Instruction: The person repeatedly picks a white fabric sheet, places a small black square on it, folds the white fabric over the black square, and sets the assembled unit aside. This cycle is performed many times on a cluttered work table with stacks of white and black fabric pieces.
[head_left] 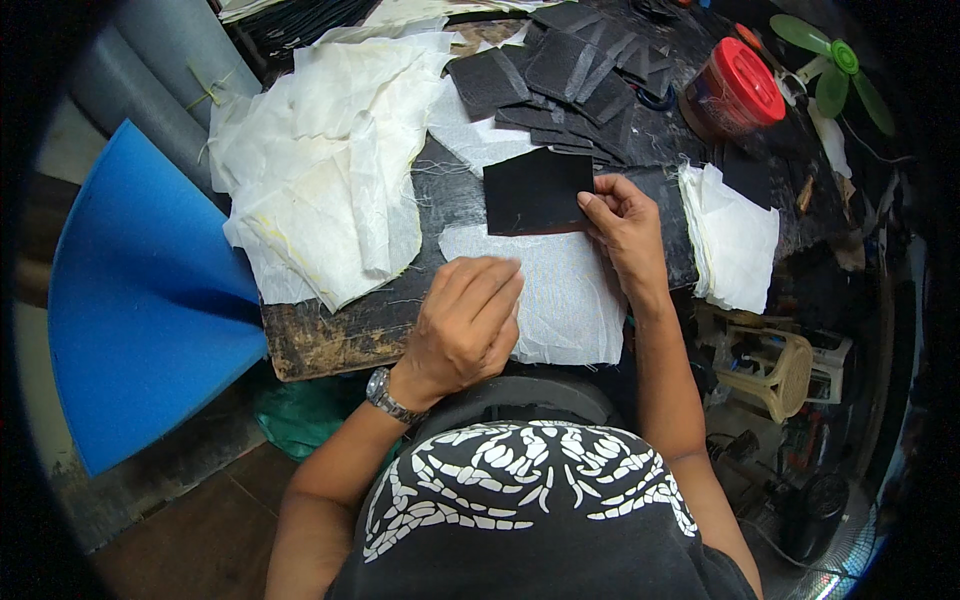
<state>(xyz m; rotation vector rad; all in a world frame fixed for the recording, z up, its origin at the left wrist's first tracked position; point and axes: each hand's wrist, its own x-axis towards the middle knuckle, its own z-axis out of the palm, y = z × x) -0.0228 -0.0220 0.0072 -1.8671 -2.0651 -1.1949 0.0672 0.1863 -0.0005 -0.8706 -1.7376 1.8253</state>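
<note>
— What are your hands doing?

— My right hand [625, 225] pinches the right edge of a black patch [537, 191], fingers closed on it. My left hand [463, 320] lies flat, fingers together, pressing on a white sheet [570, 295].

— Where's the patch?

— On the dark table [330, 335], its lower edge overlapping the top of the white sheet, right in front of me.

— And around that?

— A white stack [735, 235] just right of my right hand, a heap of white cloth [330, 170] to the left, more black patches [570, 75] beyond, a red lid [748, 80] past those, and blue foam [140, 290] off the table's left edge.
</note>
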